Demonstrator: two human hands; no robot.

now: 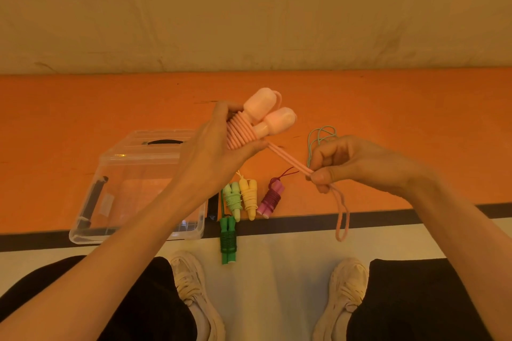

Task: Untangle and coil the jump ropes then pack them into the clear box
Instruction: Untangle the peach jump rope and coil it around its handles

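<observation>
I see a big wall (249,8) in front of me. It is pale and has some marks and scratches on it. Below the wall lies an orange mat (388,108) that goes from side to side. A dark strip (388,217) runs along the mat's near edge. Closer to me the floor (277,271) is pale. The light is warm and yellowish everywhere.

Bare orange mat (388,108) is left right of the clear box (133,174); its near edge is blocked by four coiled ropes (249,198) beside it.
</observation>
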